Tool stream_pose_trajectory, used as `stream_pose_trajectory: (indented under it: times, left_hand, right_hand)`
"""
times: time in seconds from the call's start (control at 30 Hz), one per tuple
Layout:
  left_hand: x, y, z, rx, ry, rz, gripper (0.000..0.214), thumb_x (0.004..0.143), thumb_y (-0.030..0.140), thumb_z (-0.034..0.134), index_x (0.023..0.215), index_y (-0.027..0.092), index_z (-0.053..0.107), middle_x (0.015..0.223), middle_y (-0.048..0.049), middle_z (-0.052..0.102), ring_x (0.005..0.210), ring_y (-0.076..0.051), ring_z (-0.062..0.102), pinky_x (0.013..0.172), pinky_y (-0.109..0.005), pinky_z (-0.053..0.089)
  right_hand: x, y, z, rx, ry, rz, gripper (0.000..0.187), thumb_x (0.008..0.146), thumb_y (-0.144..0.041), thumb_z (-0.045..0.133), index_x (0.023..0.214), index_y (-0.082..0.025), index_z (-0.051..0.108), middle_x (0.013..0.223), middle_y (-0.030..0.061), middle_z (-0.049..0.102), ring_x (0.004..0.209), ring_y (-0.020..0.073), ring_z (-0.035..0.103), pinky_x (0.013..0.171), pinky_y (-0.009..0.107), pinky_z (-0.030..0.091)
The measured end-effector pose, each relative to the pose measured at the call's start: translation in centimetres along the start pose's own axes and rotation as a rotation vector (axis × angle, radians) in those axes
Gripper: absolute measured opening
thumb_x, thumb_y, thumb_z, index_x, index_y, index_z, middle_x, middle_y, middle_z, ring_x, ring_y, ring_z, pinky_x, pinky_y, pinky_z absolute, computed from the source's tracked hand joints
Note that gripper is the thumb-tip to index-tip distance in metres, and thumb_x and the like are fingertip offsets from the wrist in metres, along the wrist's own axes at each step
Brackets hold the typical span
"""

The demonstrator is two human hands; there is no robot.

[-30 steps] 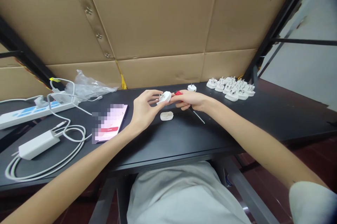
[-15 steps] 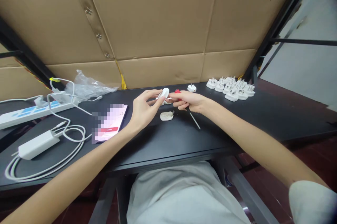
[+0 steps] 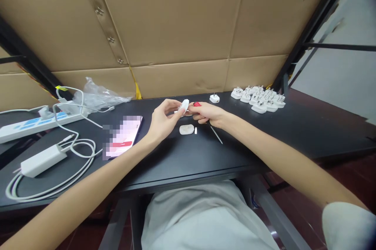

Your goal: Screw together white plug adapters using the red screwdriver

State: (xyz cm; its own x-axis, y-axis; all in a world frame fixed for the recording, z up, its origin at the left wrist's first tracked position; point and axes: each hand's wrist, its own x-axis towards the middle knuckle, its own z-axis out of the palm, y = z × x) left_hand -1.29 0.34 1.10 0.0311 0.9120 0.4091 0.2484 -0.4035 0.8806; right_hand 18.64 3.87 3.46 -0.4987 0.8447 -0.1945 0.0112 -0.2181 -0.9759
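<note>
My left hand [image 3: 165, 119] pinches a white plug-shell piece [image 3: 184, 105] between thumb and fingers, above the table. My right hand [image 3: 209, 113] is wrapped round a screwdriver [image 3: 216, 134]; its red handle end shows by the fingers and the shaft slants down to the right. The right fingertips meet the white piece, though what they grip there is hidden. Just below the hands a flat, off-white oval piece [image 3: 186, 129] lies on the table, a small white strip [image 3: 196, 130] beside it. More white parts show partly behind the fingers.
Several white plugs [image 3: 260, 99] stand grouped at the back right, and one plug [image 3: 214, 98] stands apart. On the left lie a phone [image 3: 125, 138], a white charger with coiled cable [image 3: 44, 160], a power strip [image 3: 35, 126] and a clear plastic bag [image 3: 100, 95]. Cardboard [image 3: 182, 27] backs the table.
The white piece in my left hand has tilted slightly and my right hand has shifted a little left. A small white strip now shows on the table beside the oval piece.
</note>
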Motion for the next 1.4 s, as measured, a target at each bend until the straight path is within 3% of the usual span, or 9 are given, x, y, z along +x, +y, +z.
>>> stream_pose_trajectory:
  times: [0.27, 0.43, 0.53, 0.6, 0.67, 0.83, 1.03, 1.2, 1.4]
  left_hand:
    - [0.0, 0.7, 0.1, -0.105, -0.024, -0.062, 0.046, 0.085, 0.060, 0.090, 0.103, 0.020, 0.078, 0.117, -0.0113, 0.084, 0.116, -0.030, 0.079, 0.111, -0.047, 0.060]
    - [0.0, 0.8, 0.0, -0.235, -0.039, -0.113, 0.049, 0.081, 0.058, 0.095, 0.109, 0.021, 0.078, 0.122, -0.0106, 0.084, 0.120, -0.030, 0.079, 0.112, -0.049, 0.061]
    - [0.0, 0.8, 0.0, -0.276, -0.057, -0.133, 0.054, 0.081, 0.058, 0.096, 0.117, 0.022, 0.080, 0.131, -0.0120, 0.083, 0.128, -0.033, 0.077, 0.117, -0.051, 0.059]
    - [0.1, 0.7, -0.1, -0.295, -0.065, -0.157, 0.056, 0.081, 0.059, 0.096, 0.119, 0.021, 0.082, 0.131, -0.0123, 0.084, 0.129, -0.033, 0.077, 0.119, -0.051, 0.059]
    - [0.2, 0.6, -0.1, -0.312, -0.064, -0.188, 0.056, 0.080, 0.060, 0.097, 0.118, 0.021, 0.083, 0.130, -0.0123, 0.084, 0.129, -0.032, 0.077, 0.120, -0.051, 0.058]
    - [0.5, 0.4, -0.3, -0.334, -0.060, -0.220, 0.052, 0.080, 0.057, 0.098, 0.114, 0.021, 0.085, 0.125, -0.0118, 0.085, 0.127, -0.032, 0.078, 0.120, -0.051, 0.060]
    - [0.4, 0.6, -0.2, -0.371, -0.077, -0.227, 0.050, 0.079, 0.056, 0.099, 0.112, 0.021, 0.087, 0.124, -0.0119, 0.086, 0.127, -0.033, 0.078, 0.124, -0.054, 0.057]
    - [0.4, 0.5, -0.1, -0.358, -0.103, -0.217, 0.050, 0.081, 0.058, 0.097, 0.113, 0.022, 0.088, 0.126, -0.0114, 0.086, 0.132, -0.034, 0.076, 0.125, -0.053, 0.057]
    - [0.6, 0.4, -0.5, -0.383, -0.039, -0.233, 0.051, 0.078, 0.055, 0.100, 0.112, 0.020, 0.087, 0.130, -0.0127, 0.084, 0.133, -0.034, 0.075, 0.125, -0.053, 0.056]
  right_hand:
    - [-0.4, -0.9, -0.1, 0.111, -0.028, 0.050, 0.020, 0.106, -0.026, 0.070, 0.091, -0.019, 0.059, 0.080, -0.0036, 0.062, 0.046, 0.0000, 0.016, 0.038, 0.012, 0.015]
    - [-0.4, -0.6, -0.4, -0.041, -0.019, -0.052, 0.030, 0.102, -0.038, 0.078, 0.090, -0.020, 0.056, 0.090, -0.0007, 0.071, 0.048, -0.0005, 0.020, 0.043, 0.015, 0.013]
    - [-0.3, -0.2, -0.5, -0.262, 0.083, -0.201, 0.028, 0.103, -0.045, 0.074, 0.095, -0.020, 0.066, 0.094, 0.0016, 0.078, 0.053, 0.0033, 0.039, 0.050, 0.018, 0.027]
    - [-0.3, 0.0, -0.4, -0.424, 0.157, -0.323, 0.027, 0.106, -0.045, 0.069, 0.095, -0.020, 0.072, 0.095, 0.0027, 0.081, 0.067, 0.0088, 0.059, 0.065, 0.021, 0.042]
    - [-0.4, 0.2, -0.3, -0.603, 0.235, -0.425, 0.028, 0.107, -0.043, 0.066, 0.094, -0.021, 0.075, 0.095, 0.0029, 0.083, 0.083, 0.0146, 0.069, 0.080, 0.026, 0.048]
    - [-1.1, 0.1, 0.3, -0.928, 0.405, -0.547, 0.027, 0.108, -0.041, 0.063, 0.099, -0.021, 0.080, 0.085, 0.0017, 0.078, 0.079, 0.0174, 0.064, 0.077, 0.030, 0.040]
    - [-1.2, -0.4, 0.3, -0.830, 0.400, -0.480, 0.030, 0.102, -0.042, 0.066, 0.084, -0.020, 0.078, 0.085, 0.0021, 0.080, 0.080, 0.0171, 0.064, 0.076, 0.029, 0.042]
    - [-1.1, -0.7, 0.2, -0.780, 0.365, -0.392, 0.025, 0.098, -0.040, 0.067, 0.083, -0.022, 0.076, 0.087, 0.0001, 0.080, 0.082, 0.0169, 0.066, 0.077, 0.028, 0.044]
    - [-1.5, -0.6, 0.3, -0.898, 0.382, -0.489, 0.023, 0.100, -0.031, 0.061, 0.083, -0.021, 0.072, 0.081, -0.0008, 0.075, 0.077, 0.0155, 0.062, 0.075, 0.028, 0.041]
